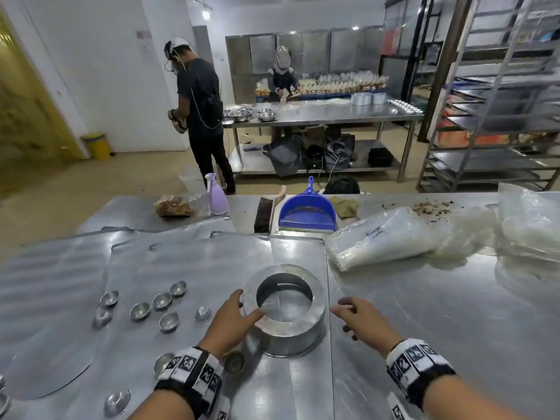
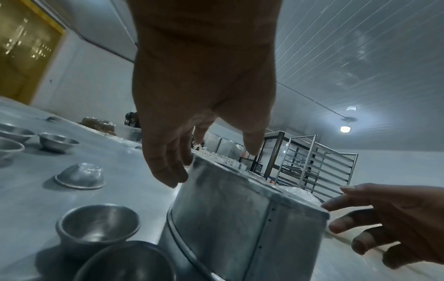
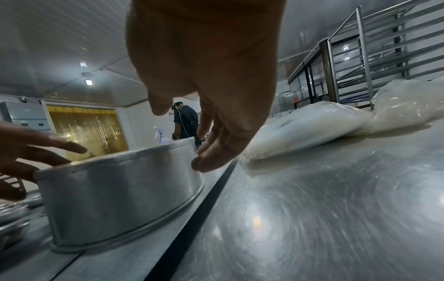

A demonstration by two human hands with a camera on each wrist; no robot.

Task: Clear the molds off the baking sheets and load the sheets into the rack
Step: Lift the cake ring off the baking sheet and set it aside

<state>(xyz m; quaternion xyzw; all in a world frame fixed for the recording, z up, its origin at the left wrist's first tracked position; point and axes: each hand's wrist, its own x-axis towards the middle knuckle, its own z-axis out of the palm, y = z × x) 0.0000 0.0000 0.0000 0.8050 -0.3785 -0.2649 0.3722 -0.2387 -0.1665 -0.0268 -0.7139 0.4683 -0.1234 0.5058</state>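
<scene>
Head view: the ring [image 1: 286, 310], a tall round mold with no bottom, is standing on the right edge of a sheet [image 1: 188, 268], close to the seam with the table [image 1: 454, 313]. The left hand [image 1: 233, 316] is lying against the ring's left rim with its fingers spread and relaxed, thumb over the top edge, gripping nothing yet. The right hand [image 1: 360, 316] is hovering just beside the ring's right side, fingers straight, holding nothing. Small cups [image 1: 162, 301] are sitting scattered on the sheets to the left, some upside down. The rack [image 1: 497, 95] is standing well apart, far right.

Left wrist view: the left hand's fingertips [image 2: 168, 175] are sitting at the ring's [image 2: 240, 218] upper edge; whether they are touching is hard to tell. The right hand [image 2: 396, 218] is reaching in, apart from the wall.

Right wrist view: the right hand's fingertips [image 3: 211, 161] are hanging just off the ring's [image 3: 115, 190] wall, near the bags [image 3: 312, 125].

Judging from this, the step is lifting the ring off the sheet. Both palms should be pressing the opposite walls evenly, lifting straight up so the thin wall is not tipping or scraping, then setting it on the bare table.
</scene>
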